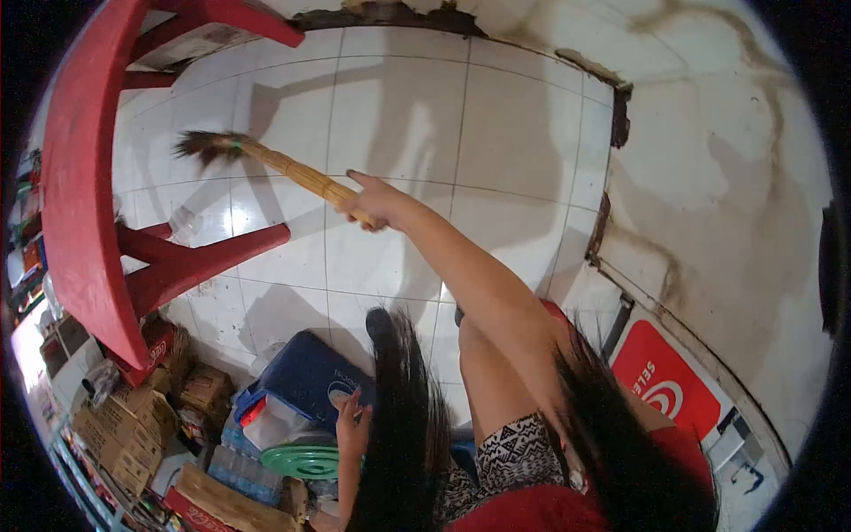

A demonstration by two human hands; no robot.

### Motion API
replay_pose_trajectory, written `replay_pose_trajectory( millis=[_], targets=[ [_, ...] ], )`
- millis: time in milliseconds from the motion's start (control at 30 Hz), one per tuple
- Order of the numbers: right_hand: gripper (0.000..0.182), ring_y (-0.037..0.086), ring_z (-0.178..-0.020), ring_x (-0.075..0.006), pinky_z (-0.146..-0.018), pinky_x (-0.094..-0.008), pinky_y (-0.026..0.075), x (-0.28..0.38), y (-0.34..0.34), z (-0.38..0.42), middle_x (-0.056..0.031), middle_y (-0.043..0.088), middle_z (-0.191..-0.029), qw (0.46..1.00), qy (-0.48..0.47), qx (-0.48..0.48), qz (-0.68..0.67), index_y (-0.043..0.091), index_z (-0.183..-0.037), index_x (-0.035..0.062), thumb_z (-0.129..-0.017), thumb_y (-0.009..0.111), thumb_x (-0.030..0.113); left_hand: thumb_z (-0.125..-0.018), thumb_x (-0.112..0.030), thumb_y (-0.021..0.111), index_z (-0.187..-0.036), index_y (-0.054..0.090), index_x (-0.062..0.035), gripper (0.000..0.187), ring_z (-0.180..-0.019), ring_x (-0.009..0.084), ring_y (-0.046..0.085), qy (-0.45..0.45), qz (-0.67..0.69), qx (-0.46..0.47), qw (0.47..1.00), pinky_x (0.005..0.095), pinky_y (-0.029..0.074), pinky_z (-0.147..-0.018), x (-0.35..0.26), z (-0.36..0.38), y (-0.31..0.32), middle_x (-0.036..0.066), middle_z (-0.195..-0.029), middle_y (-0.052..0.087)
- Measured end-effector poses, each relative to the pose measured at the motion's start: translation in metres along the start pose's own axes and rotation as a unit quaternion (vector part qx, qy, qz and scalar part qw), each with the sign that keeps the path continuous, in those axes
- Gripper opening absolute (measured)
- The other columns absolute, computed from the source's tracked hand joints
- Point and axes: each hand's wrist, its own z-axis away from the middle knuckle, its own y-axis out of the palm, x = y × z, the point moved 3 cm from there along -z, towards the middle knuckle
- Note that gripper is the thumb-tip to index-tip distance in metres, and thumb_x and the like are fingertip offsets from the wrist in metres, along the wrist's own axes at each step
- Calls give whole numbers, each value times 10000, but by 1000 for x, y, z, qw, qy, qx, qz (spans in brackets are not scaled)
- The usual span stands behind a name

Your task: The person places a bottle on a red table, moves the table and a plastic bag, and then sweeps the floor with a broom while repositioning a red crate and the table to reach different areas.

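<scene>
Straw broom [266,160] in right hand [377,204]; left hand [353,426] on blue container [306,377].

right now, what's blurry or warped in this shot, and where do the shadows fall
Head view: strong fisheye bend with black corners, curving the red table; the broom brush tip is motion-blurred in the right hand; soft shadows of arm and table legs lie on the white tiled floor; hair close to the lens is smeared.

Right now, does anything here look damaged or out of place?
Yes. The wall on the right carries dark brown stains, and its edge along the floor tiles looks broken and crumbling. A red table lies on its side at the left. The right hand holds a broom over the tiles.
</scene>
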Motion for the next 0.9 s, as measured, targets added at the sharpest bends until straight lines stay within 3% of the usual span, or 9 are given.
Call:
replay_pose_trajectory(
  millis=[267,333,433,500,600,667,800,833,900],
  targets=[
    [587,349,-412,-72,-297,-184,292,-93,-149,203,-1,413,-626,949,-111,-291,42,196,-1200,276,-719,450,56,-739,-168,483,-1073,429,-68,353,-853,217,493,63,61,46,995,330,386,-744,50,-18,11,160,-999,449],
    [502,382,-429,-91,-295,-184,309,-100,-152,247,-14,405,-609,914,-30,-381,-134,268,-1159,278,-725,446,99,-737,-162,486,-1079,421,-71,360,-860,218,489,72,65,47,994,329,387,-745,46,-20,11,158,-1007,445],
    [377,421,-464,-96,-342,-196,350,-161,-179,263,-26,442,-680,878,21,-435,-201,356,-1137,138,-762,393,120,-735,-152,491,-1088,408,-74,370,-872,219,482,80,76,41,993,327,389,-747,37,-20,11,155,-1018,440],
    [258,421,-446,-100,-342,-187,348,-248,-202,240,-34,452,-653,825,86,-421,-368,454,-1010,69,-773,384,141,-733,-145,494,-1093,400,-77,378,-879,220,478,86,88,43,992,326,390,-748,33,-19,13,153,-1025,436],
    [100,429,-453,-134,-398,-236,359,-279,-77,184,-21,447,-580,877,183,-366,-250,472,-784,64,-758,423,148,-731,-135,498,-1102,388,-80,391,-891,221,472,101,106,47,988,324,391,-750,34,-19,17,150,-1036,430],
    [164,430,-469,-126,-421,-239,357,-258,24,141,-15,439,-580,913,131,-361,-138,469,-818,65,-741,465,209,-729,-129,501,-1108,380,-83,400,-898,222,468,110,117,54,986,323,392,-751,35,-17,19,148,-1044,426],
    [433,454,-498,-131,-428,-237,386,-166,149,66,-21,436,-592,963,-14,-28,-268,294,-1088,127,-706,496,154,-726,-115,507,-1119,364,-87,419,-914,223,460,134,119,68,982,321,394,-753,44,-12,17,143,-1058,418],
    [579,439,-449,-128,-363,-238,373,-147,154,45,-34,442,-594,934,40,118,-334,199,-1165,178,-682,512,111,-726,-112,509,-1122,359,-89,424,-917,224,457,137,117,74,981,321,395,-753,51,-12,18,142,-1062,416],
    [632,421,-414,-115,-333,-239,358,-102,148,17,-47,449,-598,935,121,86,-322,172,-1182,209,-668,527,108,-724,-105,512,-1128,351,-91,435,-925,224,453,150,101,84,980,319,396,-754,58,-16,16,140,-1069,413]
  ],
)
